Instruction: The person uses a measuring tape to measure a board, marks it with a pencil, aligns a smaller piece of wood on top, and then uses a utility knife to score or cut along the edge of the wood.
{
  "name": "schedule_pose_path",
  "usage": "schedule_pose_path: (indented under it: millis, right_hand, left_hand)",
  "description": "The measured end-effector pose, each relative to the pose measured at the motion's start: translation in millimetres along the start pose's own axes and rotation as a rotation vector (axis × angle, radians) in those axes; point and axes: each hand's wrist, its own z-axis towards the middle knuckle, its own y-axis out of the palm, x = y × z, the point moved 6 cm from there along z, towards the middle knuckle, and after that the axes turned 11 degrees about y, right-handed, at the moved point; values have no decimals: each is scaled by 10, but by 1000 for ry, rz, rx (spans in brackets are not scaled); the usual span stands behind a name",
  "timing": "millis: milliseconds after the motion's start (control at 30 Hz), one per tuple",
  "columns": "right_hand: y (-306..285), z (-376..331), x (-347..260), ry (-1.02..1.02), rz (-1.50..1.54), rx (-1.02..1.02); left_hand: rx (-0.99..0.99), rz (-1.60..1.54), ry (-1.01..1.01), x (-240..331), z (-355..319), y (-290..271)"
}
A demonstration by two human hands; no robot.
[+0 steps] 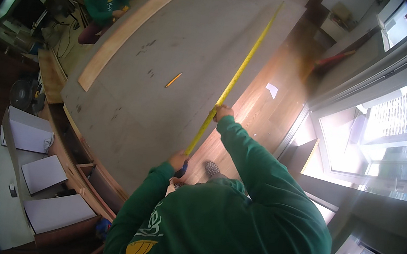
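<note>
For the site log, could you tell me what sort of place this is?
Probably a room under renovation or a carpentry site: a large grey board lies on the wooden floor, with a yellow tape measure stretched along it and a pencil.

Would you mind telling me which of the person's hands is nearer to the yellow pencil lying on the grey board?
The right hand, which pinches the yellow tape measure just right of the yellow pencil. The left hand grips the tape farther down, well below it.

A woodworking shop: large grey board (169,72) laid flat, long wooden plank (124,31) beside it, pencil (173,79) and yellow tape measure (235,75) on top, white panels (43,173) stacked alongside, wooden floor (261,109).
</note>
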Motion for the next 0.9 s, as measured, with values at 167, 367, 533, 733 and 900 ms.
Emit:
schedule_pose_path:
  millis: [167, 367, 533, 733, 900]
  right_hand:
    - [-984, 1325, -568, -320, -335, 386]
    - [-1335, 1891, -1093, -294, -495, 575]
    - [-1390, 1624, -1482, -455, -443, 517]
    - [-1424, 1183, -1727, -250, 205, 512]
    - [-1515, 1241, -1889, -202, -50, 605]
  left_hand:
    - [-202, 487, 361, -313, -344, 21]
    - [-151, 533, 255, -940, -1211, -164]
    - [-146, 406, 190, -879, -1325, -207]
    - [-138, 350, 169, -471, -1167, -192]
    - [-173, 391, 116, -313, -1113, -224]
